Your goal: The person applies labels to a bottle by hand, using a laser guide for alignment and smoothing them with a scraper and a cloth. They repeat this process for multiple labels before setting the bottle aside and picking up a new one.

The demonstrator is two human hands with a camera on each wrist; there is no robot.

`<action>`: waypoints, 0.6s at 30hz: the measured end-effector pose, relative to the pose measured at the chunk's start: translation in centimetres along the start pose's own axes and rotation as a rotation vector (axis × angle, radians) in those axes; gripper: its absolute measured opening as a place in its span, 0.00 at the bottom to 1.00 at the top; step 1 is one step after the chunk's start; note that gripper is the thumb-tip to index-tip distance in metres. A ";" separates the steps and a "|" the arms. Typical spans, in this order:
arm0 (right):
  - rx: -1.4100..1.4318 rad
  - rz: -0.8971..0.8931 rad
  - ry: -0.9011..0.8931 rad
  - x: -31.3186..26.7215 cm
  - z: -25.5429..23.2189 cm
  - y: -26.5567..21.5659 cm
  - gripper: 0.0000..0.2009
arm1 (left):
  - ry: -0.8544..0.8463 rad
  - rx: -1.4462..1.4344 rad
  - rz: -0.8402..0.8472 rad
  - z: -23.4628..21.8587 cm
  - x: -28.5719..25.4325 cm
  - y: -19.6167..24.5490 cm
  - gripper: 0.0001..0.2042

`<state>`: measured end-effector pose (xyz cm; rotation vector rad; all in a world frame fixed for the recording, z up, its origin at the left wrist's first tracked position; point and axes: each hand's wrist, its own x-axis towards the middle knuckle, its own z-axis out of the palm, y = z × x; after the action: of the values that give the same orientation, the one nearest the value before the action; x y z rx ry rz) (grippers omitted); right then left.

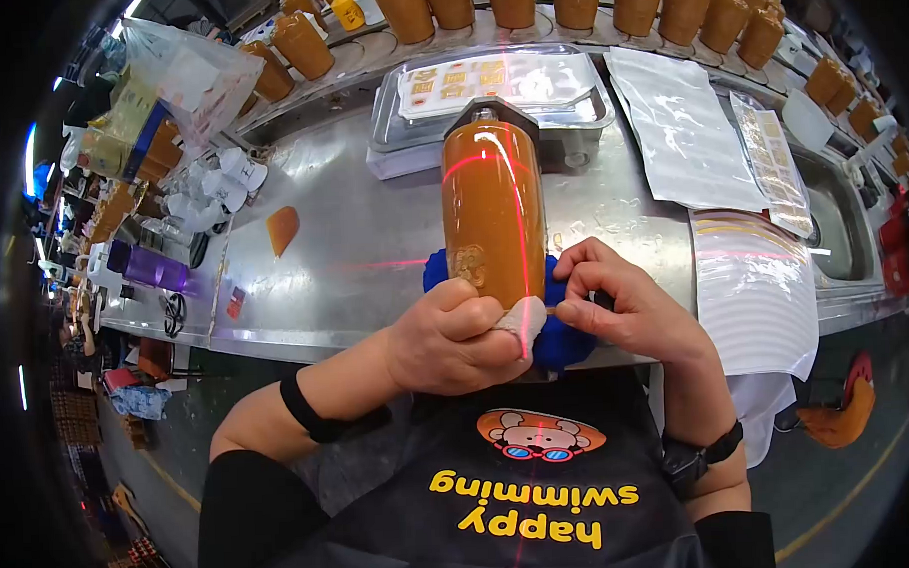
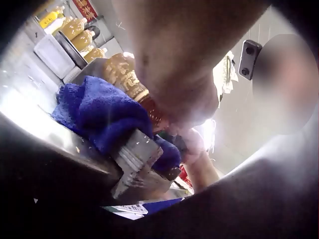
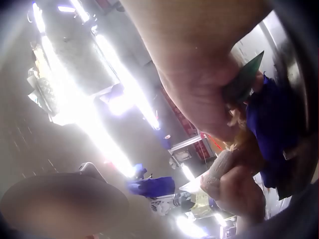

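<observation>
A glossy brown bottle with a raised emblem lies lengthwise, its far end against a black holder and its near end over a blue towel. My left hand curls round the near end, and a white cloth wrap covers its thumb. Beside it, my right hand bends its fingers close to the bottle's near end. The right wrist view shows a dark green pointed blade gripped in that hand, its tip sticking out past the palm. The fingers hide the bottle's mouth.
Behind the bottle stands a clear plastic tray with printed label sheets. Many brown bottles line the conveyor at the back. White sheets and a sink are at the right; a purple bottle lies at the left.
</observation>
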<state>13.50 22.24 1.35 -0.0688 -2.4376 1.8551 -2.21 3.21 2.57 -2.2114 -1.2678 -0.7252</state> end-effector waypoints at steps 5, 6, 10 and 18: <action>-0.032 -0.020 0.008 0.1 0.1 -0.1 0.12 | 0.046 -0.006 -0.154 0.5 -2.4 1.0 0.17; -0.044 -0.019 0.005 0.2 0.1 -0.2 0.12 | 0.048 -0.006 -0.146 0.4 -2.0 1.0 0.18; -0.043 -0.023 0.015 0.4 0.2 0.2 0.12 | 0.045 -0.034 -0.115 0.2 -0.8 0.6 0.18; -0.038 -0.029 0.026 0.4 0.4 -0.1 0.12 | 0.012 -0.027 -0.111 0.0 -1.4 0.4 0.18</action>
<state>13.06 21.83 1.33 -0.0593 -2.4434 1.7850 -2.45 2.12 1.59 -2.1683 -1.3912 -0.8005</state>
